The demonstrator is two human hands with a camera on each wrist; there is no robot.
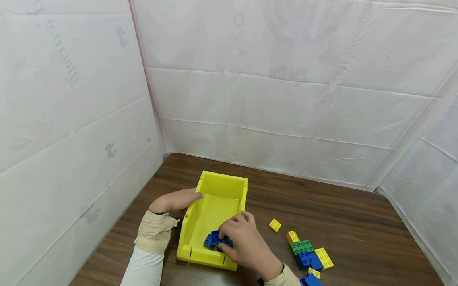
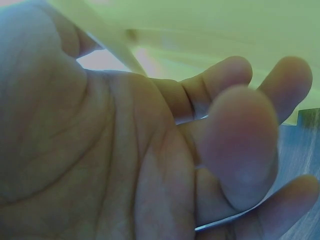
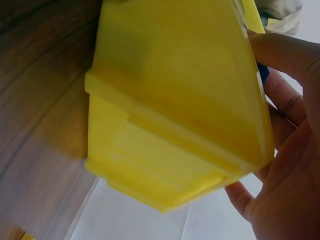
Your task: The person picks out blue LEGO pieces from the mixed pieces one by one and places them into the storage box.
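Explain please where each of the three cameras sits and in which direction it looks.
Head: sits high, faces forward and down at the wooden table, yellow bin, loose bricks; both hands and sleeves show.
Left wrist: sits under the left hand, looks along the palm; fingers fill the view, yellow bin wall behind.
Right wrist: sits beside the right hand, looks at the bin's outer side; fingers curl over its rim.
Shared: the yellow bin appears in all views; the blue bricks under the right hand show clearly only from the head.

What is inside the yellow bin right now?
Blue bricks lie at the near end of the yellow bin, pinched by the right hand. The rest of its floor shows bare. That hand covers part of the bricks, so their count is unclear.
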